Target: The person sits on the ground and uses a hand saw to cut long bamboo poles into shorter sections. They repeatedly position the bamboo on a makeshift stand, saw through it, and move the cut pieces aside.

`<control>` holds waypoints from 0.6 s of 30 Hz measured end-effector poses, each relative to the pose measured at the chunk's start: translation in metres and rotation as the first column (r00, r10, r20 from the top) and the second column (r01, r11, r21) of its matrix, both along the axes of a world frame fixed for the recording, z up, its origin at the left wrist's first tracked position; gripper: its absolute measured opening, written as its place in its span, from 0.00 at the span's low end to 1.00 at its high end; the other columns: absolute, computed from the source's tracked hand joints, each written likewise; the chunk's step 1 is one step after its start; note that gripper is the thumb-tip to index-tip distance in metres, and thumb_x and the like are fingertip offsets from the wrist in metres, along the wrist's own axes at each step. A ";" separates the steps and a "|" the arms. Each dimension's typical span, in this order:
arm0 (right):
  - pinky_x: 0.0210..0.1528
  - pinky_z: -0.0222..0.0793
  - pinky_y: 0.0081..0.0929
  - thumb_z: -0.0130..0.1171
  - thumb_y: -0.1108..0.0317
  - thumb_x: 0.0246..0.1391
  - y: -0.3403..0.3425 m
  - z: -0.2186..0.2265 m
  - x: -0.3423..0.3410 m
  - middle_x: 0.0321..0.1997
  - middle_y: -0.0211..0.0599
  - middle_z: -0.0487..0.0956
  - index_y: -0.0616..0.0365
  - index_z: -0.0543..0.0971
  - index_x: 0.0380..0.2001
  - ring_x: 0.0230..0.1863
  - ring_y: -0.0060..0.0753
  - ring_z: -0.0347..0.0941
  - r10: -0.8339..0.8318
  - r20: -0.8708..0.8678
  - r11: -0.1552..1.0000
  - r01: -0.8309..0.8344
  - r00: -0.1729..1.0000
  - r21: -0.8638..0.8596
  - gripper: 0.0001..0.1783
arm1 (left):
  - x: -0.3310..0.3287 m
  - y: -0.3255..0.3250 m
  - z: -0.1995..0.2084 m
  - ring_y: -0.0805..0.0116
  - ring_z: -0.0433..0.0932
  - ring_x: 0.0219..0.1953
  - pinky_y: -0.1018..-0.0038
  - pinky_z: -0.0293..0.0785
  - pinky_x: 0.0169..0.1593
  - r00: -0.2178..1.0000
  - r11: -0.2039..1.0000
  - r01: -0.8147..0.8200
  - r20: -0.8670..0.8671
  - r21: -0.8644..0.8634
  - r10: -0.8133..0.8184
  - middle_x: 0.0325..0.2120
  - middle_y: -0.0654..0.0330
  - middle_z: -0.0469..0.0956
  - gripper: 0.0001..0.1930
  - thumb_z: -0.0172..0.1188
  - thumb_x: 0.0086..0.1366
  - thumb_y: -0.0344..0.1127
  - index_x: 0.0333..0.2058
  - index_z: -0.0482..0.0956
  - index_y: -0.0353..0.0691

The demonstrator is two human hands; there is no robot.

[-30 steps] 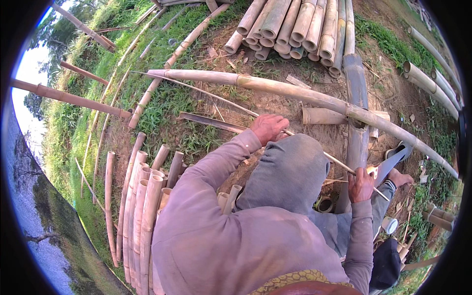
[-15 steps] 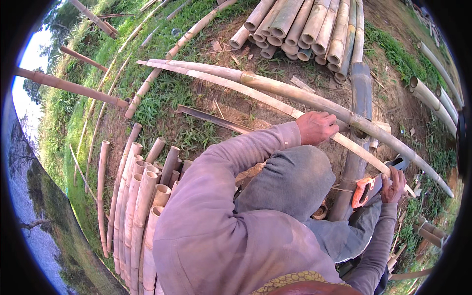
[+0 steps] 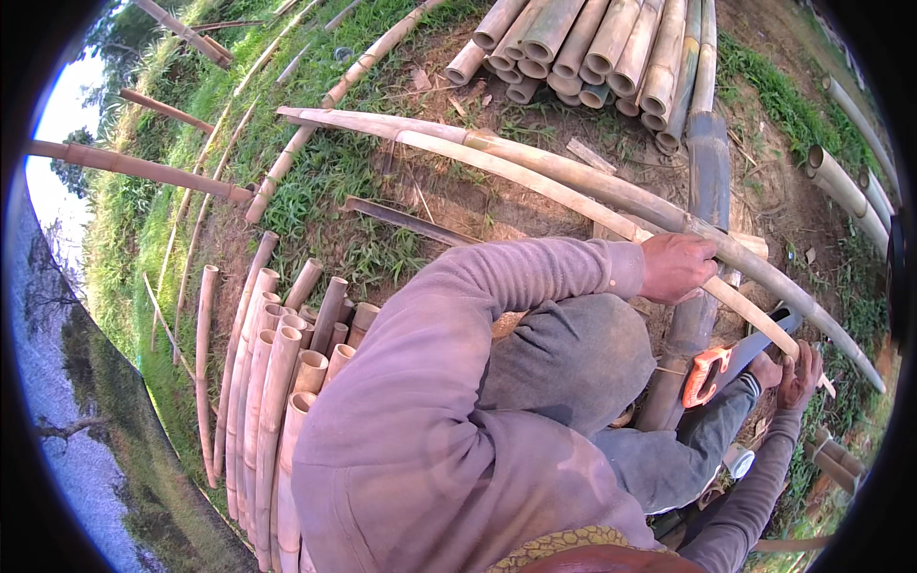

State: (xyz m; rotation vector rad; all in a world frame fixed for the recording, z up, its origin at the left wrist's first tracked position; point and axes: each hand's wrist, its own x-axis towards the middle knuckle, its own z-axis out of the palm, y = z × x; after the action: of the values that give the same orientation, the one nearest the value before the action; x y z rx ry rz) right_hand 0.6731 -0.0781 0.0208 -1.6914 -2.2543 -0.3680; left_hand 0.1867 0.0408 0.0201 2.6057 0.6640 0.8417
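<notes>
Bare brown earth (image 3: 449, 202) and tufted green grass (image 3: 320, 196) form the ground of an outdoor bamboo yard. At left, near, pale tubular bamboo lengths (image 3: 272, 387) cluster with their open ends showing. Right of them, a dark, narrow bamboo piece (image 3: 411, 220) lies on the ground, partly hidden by a sleeve. Across the middle, a long, pale, flat bamboo strip (image 3: 521, 176) bows along the near side of a long, round, tan bamboo pole (image 3: 778, 282), the two overlapping toward the left. Far beyond sits a stack of cut bamboo poles (image 3: 597, 57). The left hand (image 3: 676, 267) grips the strip right of centre, fingers curled closed, their undersides hidden, above a thick, dark grey bamboo pole (image 3: 707, 177). Nearer, an orange-handled saw (image 3: 734, 359) rests beside that pole. Farthest right, the right hand (image 3: 800, 377) holds the strip close to its right end, fingers bent around it. The step in hand appears to be steadying and positioning the strip; the next move seems to call for both grips guiding its length evenly, clear of the saw.
</notes>
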 end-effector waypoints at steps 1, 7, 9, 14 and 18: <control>0.63 0.66 0.48 0.59 0.48 0.69 0.000 0.001 0.012 0.54 0.51 0.79 0.62 0.79 0.58 0.57 0.56 0.74 -0.010 0.011 1.000 0.010 1.000 0.004 0.28 | 0.010 0.002 0.002 0.49 0.80 0.47 0.54 0.79 0.50 1.000 0.999 0.002 -0.010 -0.039 -0.002 0.41 0.52 0.74 0.16 0.72 0.59 0.40 0.37 0.78 0.37; 0.68 0.64 0.49 0.56 0.57 0.70 0.017 0.011 0.058 0.60 0.56 0.74 0.65 0.77 0.60 0.62 0.60 0.71 -0.039 -0.057 0.995 0.034 0.998 -0.089 0.25 | 0.060 0.010 0.001 0.46 0.79 0.51 0.54 0.79 0.53 0.997 0.989 -0.047 -0.060 -0.140 0.039 0.43 0.47 0.76 0.11 0.66 0.60 0.35 0.37 0.80 0.34; 0.69 0.64 0.48 0.56 0.58 0.70 0.027 0.008 0.070 0.60 0.56 0.74 0.66 0.76 0.61 0.63 0.60 0.71 -0.023 -0.012 0.997 0.022 1.000 -0.075 0.25 | 0.064 0.014 0.007 0.44 0.80 0.51 0.54 0.79 0.55 0.997 0.982 -0.076 -0.020 -0.175 0.073 0.43 0.45 0.77 0.10 0.64 0.60 0.33 0.37 0.82 0.33; 0.71 0.62 0.48 0.56 0.60 0.72 0.048 -0.008 0.077 0.63 0.58 0.74 0.67 0.76 0.62 0.67 0.62 0.69 -0.017 -0.018 0.997 0.016 1.000 -0.075 0.24 | 0.066 0.027 0.010 0.45 0.79 0.52 0.54 0.78 0.56 0.990 0.978 -0.113 -0.105 -0.176 0.095 0.44 0.47 0.76 0.11 0.66 0.61 0.35 0.38 0.81 0.34; 0.71 0.62 0.48 0.55 0.62 0.72 0.059 -0.013 0.070 0.62 0.57 0.74 0.66 0.76 0.63 0.66 0.61 0.69 -0.006 -0.073 0.993 -0.002 0.997 -0.115 0.24 | 0.066 0.030 0.000 0.45 0.79 0.52 0.52 0.78 0.56 0.985 0.970 -0.137 -0.130 -0.203 0.112 0.44 0.47 0.75 0.14 0.69 0.61 0.38 0.39 0.80 0.34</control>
State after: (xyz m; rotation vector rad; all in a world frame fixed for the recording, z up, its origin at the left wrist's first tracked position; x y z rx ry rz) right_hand 0.7428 -0.0191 0.0076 -1.7338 -2.2601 -0.1764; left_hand 0.2522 0.0712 0.0205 2.4546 0.9060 0.6172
